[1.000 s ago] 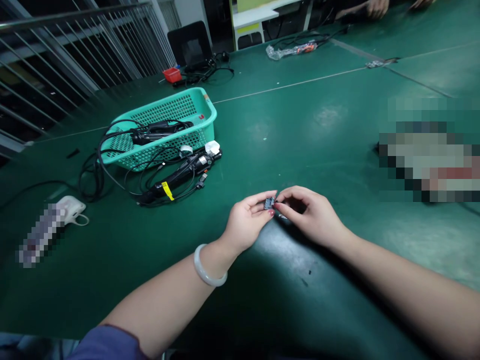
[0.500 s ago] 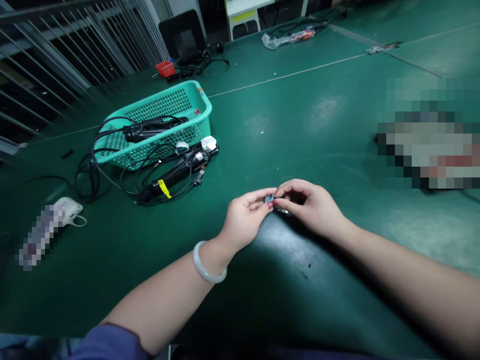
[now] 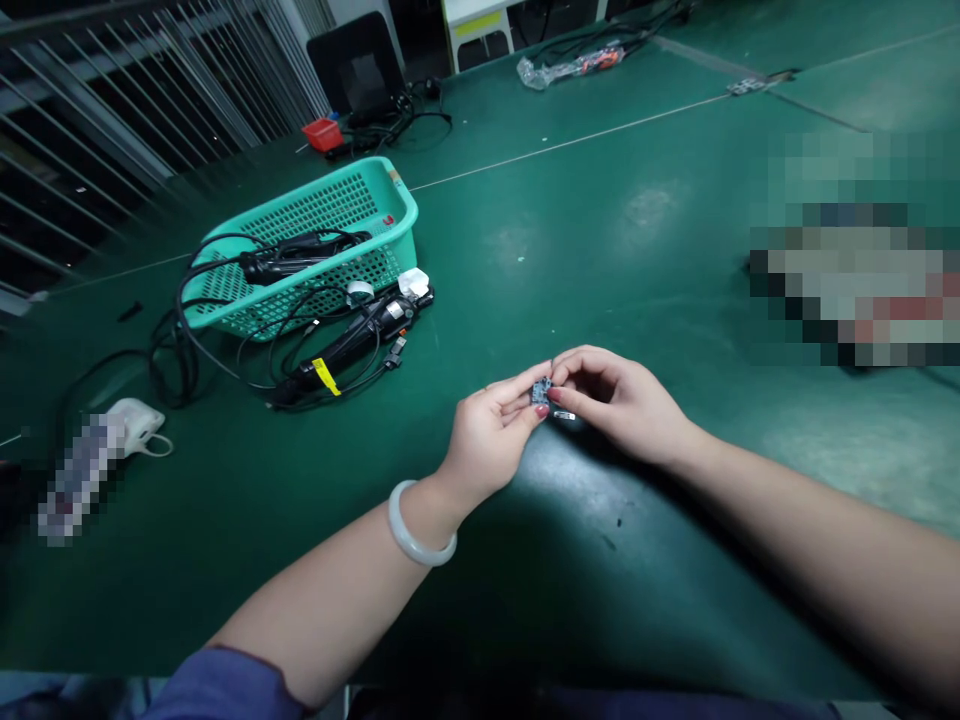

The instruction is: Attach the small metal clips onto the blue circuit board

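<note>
A small blue-grey part with holes (image 3: 541, 391), perhaps a circuit board, is pinched between the thumb and fingers of my left hand (image 3: 491, 425). My right hand (image 3: 619, 400) is closed at the part's right edge, its thumb and fingertips touching it. Whether a second small thing sits between those right fingertips is hidden. A small shiny silver piece (image 3: 564, 415) shows just below the right fingertips. A pale bangle (image 3: 420, 525) circles my left wrist.
Left of my hands, a turquoise basket (image 3: 409, 215) holds black cabled devices. A black device with a yellow tag (image 3: 326, 376) lies before it. A white gadget (image 3: 139, 425) lies far left, a blurred-out object (image 3: 862, 290) at right. Behind are a red box (image 3: 322, 134) and bagged tool (image 3: 570, 68).
My right hand has shifted slightly up. More of the blue-grey part shows between my fingers. The whole view has moved a little.
</note>
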`<state>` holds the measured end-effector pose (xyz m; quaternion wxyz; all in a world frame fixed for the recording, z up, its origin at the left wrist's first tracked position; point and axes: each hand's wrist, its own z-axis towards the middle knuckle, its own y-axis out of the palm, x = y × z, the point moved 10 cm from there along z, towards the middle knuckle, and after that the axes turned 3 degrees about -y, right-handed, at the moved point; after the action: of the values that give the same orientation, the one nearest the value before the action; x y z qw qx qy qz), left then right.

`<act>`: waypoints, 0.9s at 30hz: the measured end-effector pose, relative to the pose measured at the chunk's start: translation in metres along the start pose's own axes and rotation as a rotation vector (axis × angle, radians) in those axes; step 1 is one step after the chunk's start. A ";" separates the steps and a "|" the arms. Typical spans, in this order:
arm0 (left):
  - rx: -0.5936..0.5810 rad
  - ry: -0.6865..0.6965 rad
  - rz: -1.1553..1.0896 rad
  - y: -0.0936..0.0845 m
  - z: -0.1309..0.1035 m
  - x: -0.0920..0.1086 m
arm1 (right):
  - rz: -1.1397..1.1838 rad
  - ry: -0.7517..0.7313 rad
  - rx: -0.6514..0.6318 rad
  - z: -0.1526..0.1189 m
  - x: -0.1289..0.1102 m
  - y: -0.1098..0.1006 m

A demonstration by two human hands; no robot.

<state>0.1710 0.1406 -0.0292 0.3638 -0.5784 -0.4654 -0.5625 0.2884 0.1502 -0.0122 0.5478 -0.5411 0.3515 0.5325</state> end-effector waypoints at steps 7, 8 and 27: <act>0.025 0.020 0.027 -0.002 0.000 0.003 | -0.121 -0.112 0.032 -0.003 -0.012 -0.002; 0.026 0.021 0.032 -0.002 -0.001 0.004 | -0.124 -0.116 0.039 -0.004 -0.012 -0.003; 0.075 -0.006 0.030 -0.007 0.000 0.008 | -0.117 -0.082 0.066 -0.003 -0.015 -0.005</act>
<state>0.1642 0.1433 -0.0221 0.3922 -0.5731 -0.4786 -0.5373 0.2907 0.1446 0.0026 0.6093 -0.5202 0.3139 0.5096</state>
